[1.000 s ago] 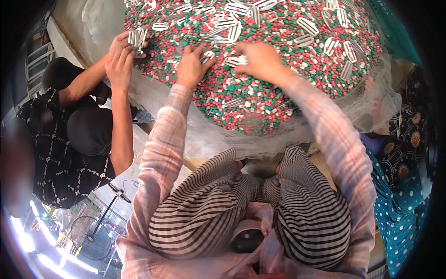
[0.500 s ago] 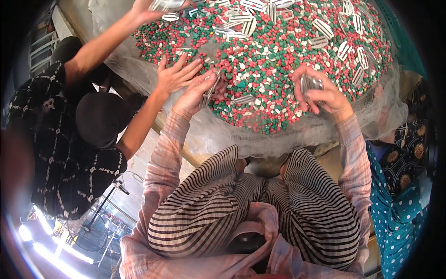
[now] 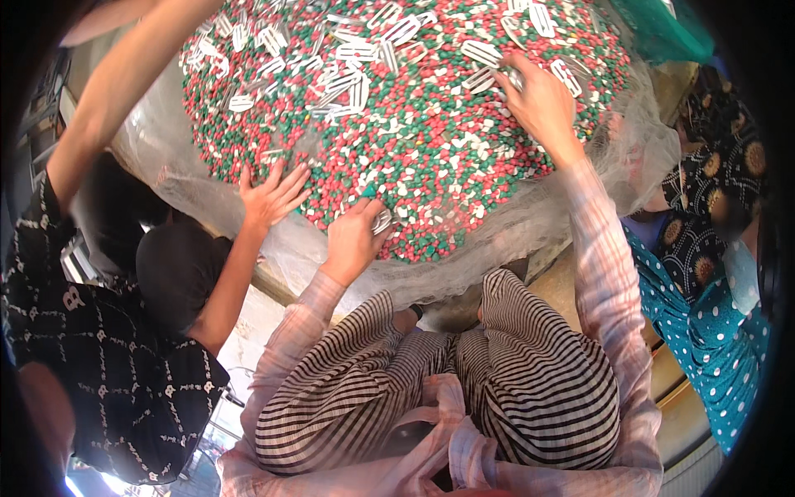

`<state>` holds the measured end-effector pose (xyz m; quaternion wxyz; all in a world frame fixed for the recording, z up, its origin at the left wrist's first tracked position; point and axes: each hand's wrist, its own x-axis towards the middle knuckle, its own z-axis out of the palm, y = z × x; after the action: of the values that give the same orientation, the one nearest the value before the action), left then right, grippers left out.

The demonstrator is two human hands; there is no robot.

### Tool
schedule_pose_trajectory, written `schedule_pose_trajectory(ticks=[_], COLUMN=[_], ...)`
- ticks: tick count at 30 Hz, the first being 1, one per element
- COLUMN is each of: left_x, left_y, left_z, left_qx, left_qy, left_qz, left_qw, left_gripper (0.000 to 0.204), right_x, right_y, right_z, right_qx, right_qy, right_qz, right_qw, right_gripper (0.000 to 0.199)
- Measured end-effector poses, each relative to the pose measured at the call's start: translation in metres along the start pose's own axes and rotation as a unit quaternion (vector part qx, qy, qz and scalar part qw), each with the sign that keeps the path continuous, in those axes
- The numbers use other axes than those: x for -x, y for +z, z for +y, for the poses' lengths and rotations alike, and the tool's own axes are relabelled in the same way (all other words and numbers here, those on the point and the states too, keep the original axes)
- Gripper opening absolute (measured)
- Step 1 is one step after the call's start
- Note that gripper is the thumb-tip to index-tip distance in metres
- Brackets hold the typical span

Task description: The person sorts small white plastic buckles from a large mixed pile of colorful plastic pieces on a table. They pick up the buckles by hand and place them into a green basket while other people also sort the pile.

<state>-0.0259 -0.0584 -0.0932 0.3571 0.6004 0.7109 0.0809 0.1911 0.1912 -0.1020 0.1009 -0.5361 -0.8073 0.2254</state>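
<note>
Low over the near edge of a heap of small red, green and white pellets, my left hand is closed on shiny slotted metal buckles. My right hand reaches farther out over the heap. Its thumb and fingers close round silvery slotted buckles, partly hidden by the hand. Just beyond its fingertips lie two more slotted buckles, one of them a bright long piece. A pointed green piece sits by my left fingertips.
Loose buckles lie scattered over the far heap. Whitish mesh cloth lines the heap's edge. At left, a co-worker in black rests a spread hand on the pellets, another arm stretched across. Someone in dotted teal cloth sits at right.
My right hand has moved away from me, out to the loose buckles. The left has turned palm down and lowered to the pellets. The view has shifted; the co-worker's raised arm reaches farther out.
</note>
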Motion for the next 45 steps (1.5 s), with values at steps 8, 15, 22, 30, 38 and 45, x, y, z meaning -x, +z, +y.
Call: schedule_pose_trajectory(ticks=[8,15,22,30,38,45], left_x=[-0.055,-0.145,-0.241,-0.205,-0.183,-0.193], left_y=[-0.088,-0.068,0.032,-0.017,-0.004,0.015], left_z=[0.040,0.101,0.154,0.097,0.099,0.101], left_qx=[0.336,0.118,0.038,0.418,0.266,-0.131], left_qy=[0.020,0.050,0.049,-0.042,0.017,0.117], left_qz=[-0.204,-0.134,0.180,-0.029,0.023,0.095], left_qw=[0.919,0.983,0.982,0.907,0.963,0.980], left_gripper=[0.024,0.021,0.040,0.018,0.038,0.029], right_x=[-0.008,0.040,-0.003,0.028,0.038,0.025], right_y=[0.054,-0.027,-0.057,-0.071,-0.077,-0.034], right_z=[-0.002,0.044,0.090,0.107,0.156,0.116], right_qx=[0.080,-0.237,-0.097,-0.317,-0.508,0.003], right_qy=[-0.179,0.041,0.070,0.005,0.151,0.061], right_qz=[-0.041,0.078,0.149,0.040,0.091,0.044], right_qw=[0.980,0.967,0.982,0.947,0.843,0.997], right_gripper=[0.012,0.025,0.020,0.019,0.013,0.034])
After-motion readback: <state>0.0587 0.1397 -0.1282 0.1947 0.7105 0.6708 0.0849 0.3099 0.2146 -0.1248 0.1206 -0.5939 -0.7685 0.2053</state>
